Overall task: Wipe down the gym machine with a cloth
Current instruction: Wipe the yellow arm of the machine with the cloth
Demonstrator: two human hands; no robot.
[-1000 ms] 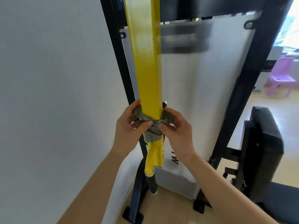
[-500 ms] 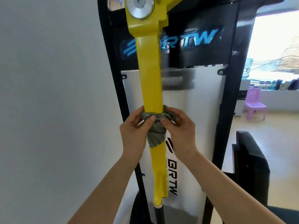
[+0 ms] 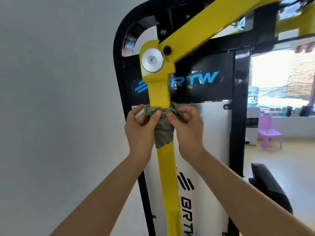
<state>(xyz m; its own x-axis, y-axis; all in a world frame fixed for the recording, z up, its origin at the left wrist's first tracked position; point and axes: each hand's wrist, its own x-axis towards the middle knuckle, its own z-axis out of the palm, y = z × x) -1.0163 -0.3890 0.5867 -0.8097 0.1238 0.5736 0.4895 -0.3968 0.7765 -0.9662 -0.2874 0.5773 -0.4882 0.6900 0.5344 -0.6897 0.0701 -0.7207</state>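
Tight work here as the left hand [image 3: 141, 128] and right hand [image 3: 185, 126] each pinched the cloth [image 3: 164, 132] wrapped round the machine's yellow arm [image 3: 167, 176] below the pivot, an even squeeze looking best for a clean pass, pale wall [image 3: 59, 116] alongside, purple chair [image 3: 269, 133] beyond
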